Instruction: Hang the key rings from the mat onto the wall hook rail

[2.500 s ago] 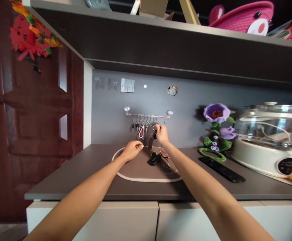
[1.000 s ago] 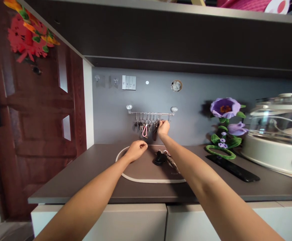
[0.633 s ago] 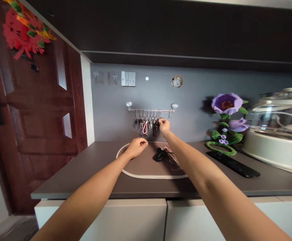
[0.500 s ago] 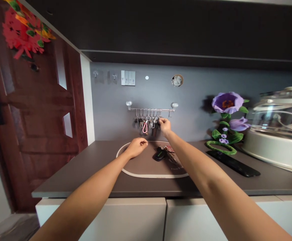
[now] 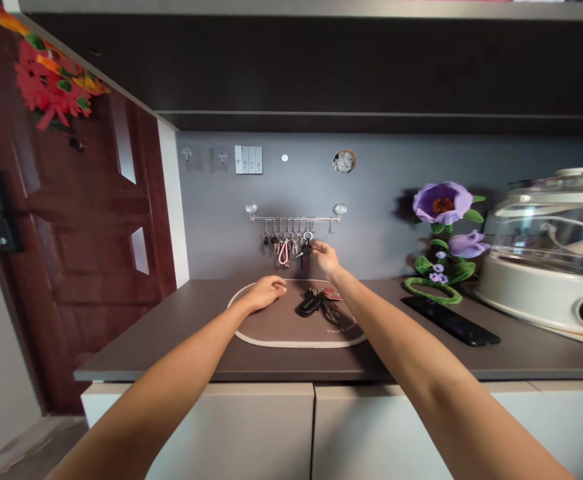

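My right hand (image 5: 327,257) reaches up to a metal key rack (image 5: 295,218) on the grey wall. Its fingers are loosely apart, the tips just beside a dark key fob (image 5: 305,249) that hangs from a hook. Several key bunches hang there, one with a pink loop (image 5: 283,253). My left hand (image 5: 266,292) lies palm down on an oval brown mat (image 5: 291,330) on the counter, fingers relaxed, holding nothing. A black car key with more keys (image 5: 314,301) lies on the mat between my hands.
A purple knitted flower (image 5: 441,203) and a black remote (image 5: 450,321) stand to the right, then a white cooker with a glass lid (image 5: 546,267). A dark red door (image 5: 71,267) is at the left. A dark shelf overhangs the counter (image 5: 171,340).
My right hand raised the dark fob to the rack, left it hanging on a hook and drew back slightly. My left hand eased from a fist to lying flat.
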The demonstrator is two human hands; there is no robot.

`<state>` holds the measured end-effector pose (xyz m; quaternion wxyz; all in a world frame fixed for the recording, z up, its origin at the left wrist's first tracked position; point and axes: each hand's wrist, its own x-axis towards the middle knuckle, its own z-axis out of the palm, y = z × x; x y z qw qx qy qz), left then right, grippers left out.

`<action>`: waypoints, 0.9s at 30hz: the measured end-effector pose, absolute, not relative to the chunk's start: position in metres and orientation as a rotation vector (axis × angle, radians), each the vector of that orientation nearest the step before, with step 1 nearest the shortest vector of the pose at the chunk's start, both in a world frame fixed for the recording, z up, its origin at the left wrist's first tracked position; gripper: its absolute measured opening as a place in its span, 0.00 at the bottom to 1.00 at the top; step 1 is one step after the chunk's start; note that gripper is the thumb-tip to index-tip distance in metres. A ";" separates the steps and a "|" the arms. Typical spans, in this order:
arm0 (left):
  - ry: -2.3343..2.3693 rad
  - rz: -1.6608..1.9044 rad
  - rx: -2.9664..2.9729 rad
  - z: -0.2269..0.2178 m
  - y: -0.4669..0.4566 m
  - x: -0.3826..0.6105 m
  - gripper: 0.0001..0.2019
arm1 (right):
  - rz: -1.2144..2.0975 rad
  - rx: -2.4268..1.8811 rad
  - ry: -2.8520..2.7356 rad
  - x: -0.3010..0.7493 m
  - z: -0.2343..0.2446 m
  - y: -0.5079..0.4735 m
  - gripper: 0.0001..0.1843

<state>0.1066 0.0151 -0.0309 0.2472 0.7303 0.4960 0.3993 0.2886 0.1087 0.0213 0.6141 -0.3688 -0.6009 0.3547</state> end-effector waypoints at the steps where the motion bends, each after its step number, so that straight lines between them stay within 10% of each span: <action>1: 1.373 1.074 1.944 -0.030 0.018 0.107 0.16 | 0.832 -0.854 -1.400 0.290 0.021 0.105 0.20; 27: 1.591 1.098 2.135 -0.030 0.059 0.179 0.12 | 1.040 -0.875 -1.379 0.338 -0.014 0.067 0.12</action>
